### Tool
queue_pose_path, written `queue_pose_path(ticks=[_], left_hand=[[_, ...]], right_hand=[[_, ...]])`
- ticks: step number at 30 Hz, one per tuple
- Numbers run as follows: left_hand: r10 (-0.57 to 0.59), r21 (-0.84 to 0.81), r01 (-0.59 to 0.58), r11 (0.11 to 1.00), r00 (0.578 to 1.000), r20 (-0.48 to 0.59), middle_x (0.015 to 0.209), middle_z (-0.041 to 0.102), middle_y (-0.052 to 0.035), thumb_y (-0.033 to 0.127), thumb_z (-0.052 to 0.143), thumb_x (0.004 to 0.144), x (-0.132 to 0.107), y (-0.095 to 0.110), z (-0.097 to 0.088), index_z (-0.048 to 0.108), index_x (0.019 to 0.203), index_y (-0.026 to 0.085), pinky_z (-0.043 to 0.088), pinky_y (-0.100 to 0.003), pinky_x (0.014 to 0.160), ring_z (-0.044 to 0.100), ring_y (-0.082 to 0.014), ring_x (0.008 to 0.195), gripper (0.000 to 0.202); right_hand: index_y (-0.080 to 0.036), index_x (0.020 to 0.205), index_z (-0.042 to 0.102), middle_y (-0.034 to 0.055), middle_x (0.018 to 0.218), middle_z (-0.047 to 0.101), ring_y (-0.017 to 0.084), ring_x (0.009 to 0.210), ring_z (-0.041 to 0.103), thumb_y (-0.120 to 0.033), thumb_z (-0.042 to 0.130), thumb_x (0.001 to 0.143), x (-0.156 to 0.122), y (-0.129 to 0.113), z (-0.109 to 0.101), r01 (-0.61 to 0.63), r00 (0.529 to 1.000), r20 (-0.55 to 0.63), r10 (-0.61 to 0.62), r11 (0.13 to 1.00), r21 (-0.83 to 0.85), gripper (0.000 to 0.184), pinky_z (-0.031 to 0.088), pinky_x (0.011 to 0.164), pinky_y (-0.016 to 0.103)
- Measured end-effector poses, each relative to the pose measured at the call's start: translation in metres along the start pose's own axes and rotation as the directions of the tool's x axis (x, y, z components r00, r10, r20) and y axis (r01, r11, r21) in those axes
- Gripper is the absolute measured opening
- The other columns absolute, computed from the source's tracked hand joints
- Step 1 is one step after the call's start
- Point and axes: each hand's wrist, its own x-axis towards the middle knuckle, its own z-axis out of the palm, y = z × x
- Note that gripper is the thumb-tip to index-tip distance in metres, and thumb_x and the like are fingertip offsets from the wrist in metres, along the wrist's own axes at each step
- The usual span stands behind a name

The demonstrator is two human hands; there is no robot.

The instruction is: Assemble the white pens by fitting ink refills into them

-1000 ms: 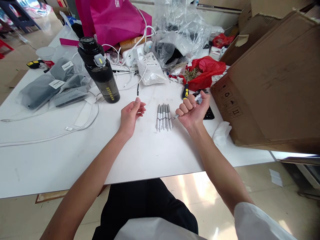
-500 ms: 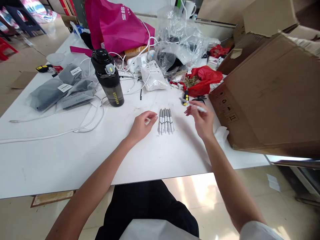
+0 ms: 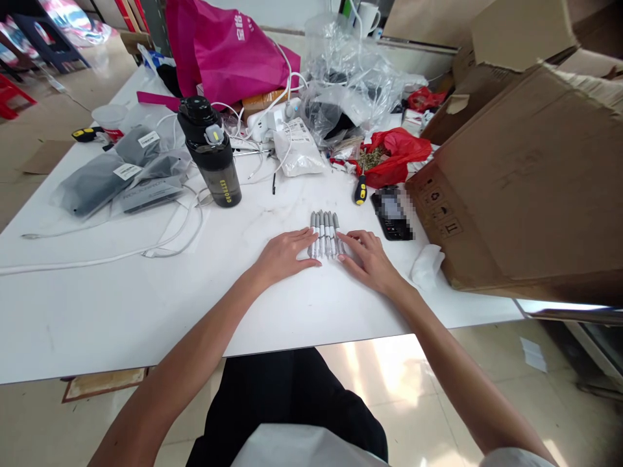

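A row of several white pens point(image 3: 324, 237) with grey tips lies side by side on the white table, tips pointing away from me. My left hand point(image 3: 287, 255) rests at the row's left side, fingers stretched out and touching the outermost pen, thumb apart near the lower ends. From the right, my right hand point(image 3: 368, 258) meets the row the same way, its fingertips at the rightmost pen and its thumb near the lower end. The fingertips partly cover the outer pens.
Right of my right hand lie a phone point(image 3: 393, 214), a screwdriver point(image 3: 361, 190) and white tissue point(image 3: 426, 266), beside a large cardboard box point(image 3: 525, 188). A black bottle point(image 3: 214, 155), bagged items point(image 3: 100, 181) and white cables point(image 3: 97, 267) are on the left. A red bag point(image 3: 402, 155) sits behind.
My right hand has come down and left from near the phone, and the pen it held now lies at the row's right end. My left hand has moved in against the row.
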Motion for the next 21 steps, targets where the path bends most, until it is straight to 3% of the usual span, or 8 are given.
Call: queue_pose_path(ticks=[2, 5, 7, 10, 13, 16, 21], left_hand=[[-0.001, 0.025, 0.001, 1.000, 1.000, -0.025, 0.160, 0.069, -0.0138, 0.051, 0.096, 0.090, 0.000, 0.000, 0.003, 0.074, 0.152, 0.025, 0.052, -0.052, 0.131, 0.064, -0.0343, 0.154, 0.070], [0.015, 0.078, -0.010, 0.997, 0.998, -0.061, 0.157, 0.071, -0.0136, 0.050, 0.097, 0.089, 0.000, 0.003, 0.008, 0.075, 0.150, 0.024, 0.056, -0.050, 0.128, 0.067, -0.0333, 0.152, 0.069], [0.039, 0.115, -0.028, 0.993, 0.995, -0.091, 0.156, 0.073, -0.0135, 0.050, 0.097, 0.089, 0.000, 0.005, 0.010, 0.076, 0.149, 0.023, 0.057, -0.049, 0.127, 0.069, -0.0329, 0.149, 0.069], [0.043, 0.125, -0.018, 0.992, 0.979, -0.198, 0.153, 0.075, -0.0153, 0.056, 0.094, 0.091, 0.001, 0.008, 0.007, 0.077, 0.144, 0.021, 0.061, -0.051, 0.122, 0.074, -0.0342, 0.143, 0.065], [-0.016, 0.045, 0.035, 0.998, 0.932, -0.363, 0.145, 0.080, -0.0154, 0.054, 0.083, 0.102, 0.004, 0.008, -0.004, 0.080, 0.136, 0.020, 0.064, -0.052, 0.116, 0.079, -0.0335, 0.133, 0.048], [-0.146, -0.141, 0.087, 0.986, 0.863, -0.484, 0.134, 0.085, -0.0112, 0.050, 0.072, 0.111, 0.008, 0.008, -0.020, 0.082, 0.127, 0.022, 0.064, -0.047, 0.114, 0.082, -0.0292, 0.127, 0.033], [-0.330, -0.398, 0.113, 0.910, 0.779, -0.534, 0.123, 0.088, -0.0073, 0.055, 0.066, 0.113, 0.011, 0.006, -0.037, 0.082, 0.112, 0.024, 0.062, -0.037, 0.111, 0.082, -0.0238, 0.120, 0.035]], right_hand=[[-0.020, 0.160, 0.062, 0.0220, 0.143, 0.064, 0.039, 0.130, 0.059, -0.052, 0.054, 0.115, -0.005, 0.014, -0.004, -0.035, 0.997, -0.076, 0.032, 0.998, -0.043, 0.056, 0.048, 0.112, 0.059], [-0.023, 0.149, 0.068, 0.0222, 0.147, 0.063, 0.044, 0.139, 0.056, -0.056, 0.058, 0.111, -0.012, 0.046, -0.013, -0.195, 0.956, -0.248, 0.155, 0.970, -0.145, 0.052, 0.045, 0.115, 0.064], [-0.022, 0.148, 0.069, 0.0236, 0.153, 0.058, 0.047, 0.141, 0.054, -0.062, 0.065, 0.106, -0.018, 0.068, -0.018, -0.307, 0.918, -0.321, 0.233, 0.930, -0.203, 0.058, 0.044, 0.116, 0.068], [-0.021, 0.152, 0.067, 0.0247, 0.158, 0.054, 0.050, 0.143, 0.051, -0.070, 0.069, 0.100, -0.023, 0.090, -0.020, -0.394, 0.889, -0.343, 0.302, 0.887, -0.241, 0.071, 0.044, 0.117, 0.072], [-0.022, 0.150, 0.069, 0.0241, 0.161, 0.051, 0.051, 0.145, 0.049, -0.076, 0.068, 0.098, -0.024, 0.097, -0.018, -0.405, 0.888, -0.336, 0.314, 0.879, -0.250, 0.075, 0.045, 0.118, 0.072], [-0.023, 0.148, 0.071, 0.0241, 0.162, 0.048, 0.053, 0.146, 0.047, -0.079, 0.067, 0.097, -0.024, 0.096, -0.016, -0.410, 0.888, -0.330, 0.320, 0.877, -0.251, 0.076, 0.043, 0.119, 0.073], [-0.024, 0.148, 0.072, 0.0236, 0.164, 0.044, 0.054, 0.147, 0.045, -0.081, 0.066, 0.096, -0.023, 0.094, -0.016, -0.437, 0.880, -0.309, 0.360, 0.869, -0.234, 0.078, 0.041, 0.120, 0.074]])
